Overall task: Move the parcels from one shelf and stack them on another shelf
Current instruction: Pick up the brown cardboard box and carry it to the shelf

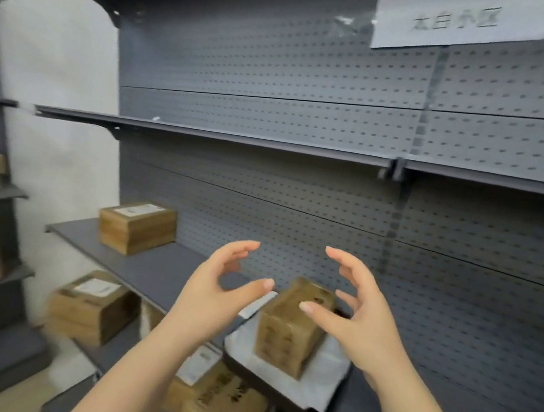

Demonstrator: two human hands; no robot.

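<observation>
Both hands are empty. The left hand (219,301) and right hand (356,320) hover with fingers spread and loosely curved, thumbs pointing toward each other, touching nothing. Below and between them a small brown parcel (286,336) stands on a white poly bag (321,387), which lies at the front edge of the middle shelf (154,270) and seems to overhang it. That soft, uneven base is the main risk. A one-sided or glancing grip could tip the parcel forward off the edge onto the boxes (228,400) beneath the hands, or drag the bag along with it. Left of the left hand the shelf surface is bare as far as another parcel (136,227) at its far end. Above the hands, the upper shelf (238,136) shows a hard front lip that any lift must clear. Beyond both hands the pegboard back wall (331,212) stops any forward push.
</observation>
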